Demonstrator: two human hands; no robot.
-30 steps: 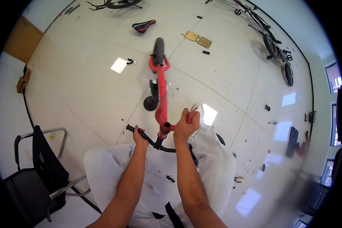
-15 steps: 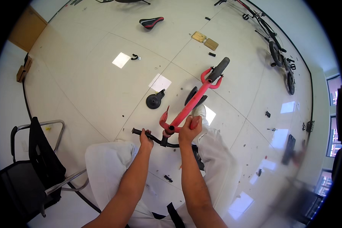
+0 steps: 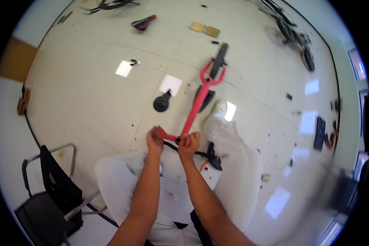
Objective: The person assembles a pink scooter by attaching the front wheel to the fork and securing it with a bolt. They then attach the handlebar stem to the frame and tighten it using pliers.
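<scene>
Ok so you've got the frame [image 3: 197, 102] up between your legs, left hand [image 3: 155, 140] and right hand [image 3: 188, 146] both with fingers closed round its near end, black bar [image 3: 171, 145] running just under them. Looks part-assembled to me: the wheel [image 3: 220, 59] sits in the fork [image 3: 203, 74], but the saddle [image 3: 143, 23] and round black part [image 3: 160, 104] lie loose on the floor [image 3: 98, 94], not fitted. My count: one frame, one wheel on it, one bar, one saddle, one round part, two yellowish pads [image 3: 212, 32], one chair [image 3: 30, 211]. Small bits at right are too blurry to count.
</scene>
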